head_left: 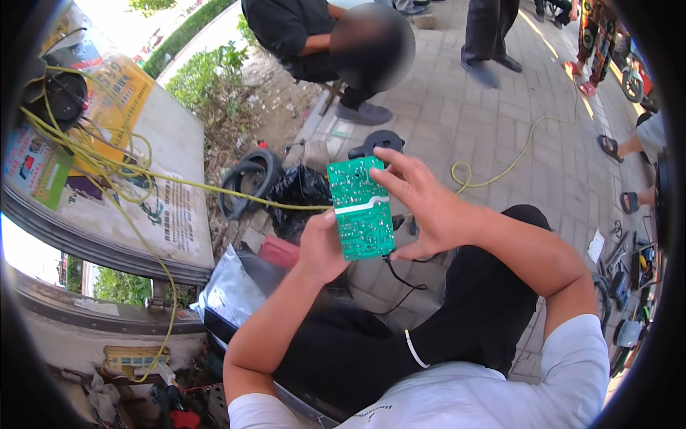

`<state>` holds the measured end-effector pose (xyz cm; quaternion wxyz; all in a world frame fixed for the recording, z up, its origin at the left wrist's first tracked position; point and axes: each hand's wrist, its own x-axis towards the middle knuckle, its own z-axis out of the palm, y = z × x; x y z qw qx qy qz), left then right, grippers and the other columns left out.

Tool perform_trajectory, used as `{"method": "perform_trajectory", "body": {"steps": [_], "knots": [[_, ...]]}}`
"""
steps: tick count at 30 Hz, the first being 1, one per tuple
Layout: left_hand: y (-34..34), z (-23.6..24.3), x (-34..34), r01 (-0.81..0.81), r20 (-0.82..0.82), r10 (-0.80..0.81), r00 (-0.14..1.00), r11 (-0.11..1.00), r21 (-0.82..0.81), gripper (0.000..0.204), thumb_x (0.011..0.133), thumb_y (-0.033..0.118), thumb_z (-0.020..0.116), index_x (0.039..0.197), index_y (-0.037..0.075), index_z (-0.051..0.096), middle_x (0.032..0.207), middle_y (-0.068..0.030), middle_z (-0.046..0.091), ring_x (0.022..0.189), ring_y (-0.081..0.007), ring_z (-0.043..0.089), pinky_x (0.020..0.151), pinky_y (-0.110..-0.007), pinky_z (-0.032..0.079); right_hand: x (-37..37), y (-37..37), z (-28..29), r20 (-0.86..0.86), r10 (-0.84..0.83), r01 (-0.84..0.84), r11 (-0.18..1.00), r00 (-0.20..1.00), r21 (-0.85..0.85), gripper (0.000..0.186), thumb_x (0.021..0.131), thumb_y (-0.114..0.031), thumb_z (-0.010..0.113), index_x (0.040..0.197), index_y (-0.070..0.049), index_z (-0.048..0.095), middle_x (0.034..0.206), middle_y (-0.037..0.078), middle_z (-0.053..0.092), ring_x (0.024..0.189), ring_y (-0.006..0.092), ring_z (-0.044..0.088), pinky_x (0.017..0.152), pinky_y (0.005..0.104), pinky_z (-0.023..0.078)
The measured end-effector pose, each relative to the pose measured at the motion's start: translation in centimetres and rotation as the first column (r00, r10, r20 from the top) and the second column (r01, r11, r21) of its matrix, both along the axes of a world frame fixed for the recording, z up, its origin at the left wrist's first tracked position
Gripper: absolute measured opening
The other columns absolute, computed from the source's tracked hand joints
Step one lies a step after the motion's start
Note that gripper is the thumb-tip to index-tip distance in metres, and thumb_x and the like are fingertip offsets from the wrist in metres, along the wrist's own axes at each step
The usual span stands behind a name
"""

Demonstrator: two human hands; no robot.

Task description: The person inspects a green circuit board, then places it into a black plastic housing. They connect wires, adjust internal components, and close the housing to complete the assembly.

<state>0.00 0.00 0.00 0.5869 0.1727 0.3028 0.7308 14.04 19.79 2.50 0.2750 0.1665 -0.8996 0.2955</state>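
A green circuit board (361,227) is held up in front of me, its solder side with a white stripe facing me. My left hand (321,247) grips its left edge near the lower half, the fingers hidden behind it. Around the right side, my right hand (427,207) has its fingertips at the upper edge and its thumb near the lower right corner. From that corner a black cable (400,277) hangs down toward my lap. Just beyond the board's top lies a round black object (386,140), partly covered by it.
A yellow cord (236,193) runs from the cart panel (179,207) at left behind the board and over the paving. Black rubber rings (246,182) and a black plastic bag (300,187) lie beyond my left hand. Tools (622,268) are spread at right. Several people sit or stand nearby.
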Motion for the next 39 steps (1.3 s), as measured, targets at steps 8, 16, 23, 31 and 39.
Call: {"method": "perform_trajectory", "body": {"steps": [8,16,23,31,39], "knots": [[0.0,0.2,-0.2,0.002,-0.027,-0.003,1.000,1.000,-0.027,0.066,0.088,0.035,0.057,0.139,-0.004,0.044,0.131,-0.0189,0.058,0.116,-0.0320,0.061,0.099,-0.051,0.050,0.2,-0.2,-0.1,0.055,0.003,0.001,0.997,0.999,-0.073,0.119,0.053,-0.023,0.090,0.152,-0.007,0.027,0.152,0.023,0.024,0.119,0.0388,0.047,0.103,0.0484,0.038],[0.1,0.3,-0.3,-0.021,-0.067,0.020,0.998,1.000,-0.018,0.063,0.089,0.033,0.056,0.138,-0.003,0.044,0.130,-0.0159,0.058,0.115,-0.0273,0.061,0.099,-0.045,0.050,-0.1,0.1,-0.6,0.035,0.007,-0.004,0.997,0.999,-0.080,0.125,0.053,-0.023,0.092,0.154,-0.006,0.020,0.155,0.024,0.020,0.134,0.0456,0.036,0.110,0.0507,0.035],[-0.5,0.3,0.0,-0.096,-0.142,0.091,0.986,0.995,-0.033,0.062,0.089,0.039,0.052,0.136,-0.002,0.049,0.127,-0.0171,0.061,0.111,-0.0306,0.064,0.096,-0.049,0.052,-0.1,0.0,-0.9,0.019,0.062,-0.059,0.989,0.998,-0.138,0.126,0.054,-0.024,0.092,0.155,-0.006,0.018,0.157,0.023,0.018,0.141,0.0445,0.028,0.113,0.0506,0.032],[-0.7,0.4,0.2,-0.120,-0.169,0.115,0.979,0.993,-0.020,0.062,0.088,0.037,0.052,0.136,-0.003,0.049,0.127,-0.0175,0.062,0.110,-0.0308,0.064,0.095,-0.050,0.052,-0.1,0.1,-1.0,-0.011,0.079,-0.080,0.987,0.997,-0.141,0.131,0.052,-0.026,0.093,0.156,-0.006,0.016,0.159,0.021,0.017,0.143,0.0433,0.027,0.114,0.0506,0.030],[-0.8,0.8,0.5,-0.140,-0.197,0.133,0.971,0.990,-0.022,0.063,0.090,0.038,0.055,0.136,-0.003,0.047,0.127,-0.0176,0.061,0.111,-0.0312,0.064,0.095,-0.050,0.053,-0.1,0.3,-1.0,0.002,0.102,-0.100,0.976,0.995,-0.193,0.133,0.051,-0.030,0.093,0.156,-0.005,0.015,0.160,0.021,0.016,0.145,0.0417,0.025,0.115,0.0500,0.030]]}}
